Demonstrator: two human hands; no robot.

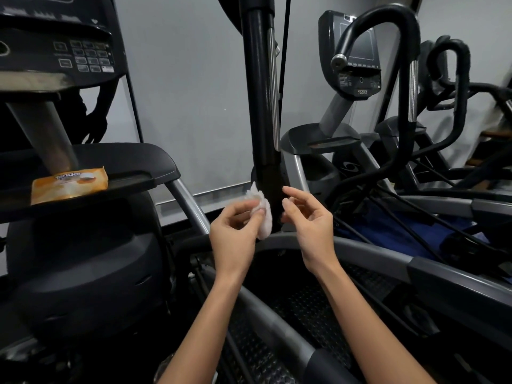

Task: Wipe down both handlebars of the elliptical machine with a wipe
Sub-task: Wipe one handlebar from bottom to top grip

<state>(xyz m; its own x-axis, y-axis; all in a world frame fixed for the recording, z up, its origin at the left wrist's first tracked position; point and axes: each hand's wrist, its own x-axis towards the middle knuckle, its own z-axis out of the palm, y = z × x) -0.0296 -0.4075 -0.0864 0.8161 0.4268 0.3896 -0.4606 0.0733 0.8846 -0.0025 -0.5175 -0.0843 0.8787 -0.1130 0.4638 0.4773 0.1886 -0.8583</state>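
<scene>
While both hands are raised at the lower end of the black handlebar (260, 92), only one of them has anything in it. The left hand (235, 225) sits just left of the bar and pinches a crumpled white wipe (261, 214) between thumb and fingertips, the other fingers curled in behind it. The wipe's edge lies right against the bar's left side, perhaps touching it, though the bar is so dark down there that I can't be sure. The right hand (307, 217) is just right of the bar at the same height, its fingers loosely bent and a little spread, holding nothing. Well to the left of the bar, an orange pack of wipes (69, 184) lies flat on the machine's black tray (133, 162), below the console (61, 51). To the right of the bar stands a neighbouring machine with its own looped handle (412, 90)
</scene>
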